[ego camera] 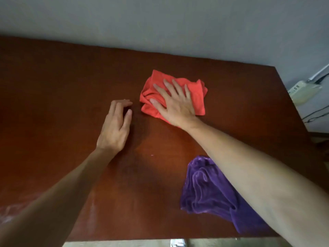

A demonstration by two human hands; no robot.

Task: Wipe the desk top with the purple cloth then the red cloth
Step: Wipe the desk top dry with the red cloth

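Note:
The red cloth lies bunched on the dark brown desk top, right of centre and toward the back. My right hand rests flat on it, palm down, fingers spread over the fabric. My left hand hovers over or rests on the bare wood just left of the red cloth, fingers loosely together and holding nothing. The purple cloth sits crumpled at the near right of the desk, partly hidden under my right forearm.
A grey wall runs behind the desk. Off the desk's right edge are a white power strip and dark cables. A small white object shows below the near edge.

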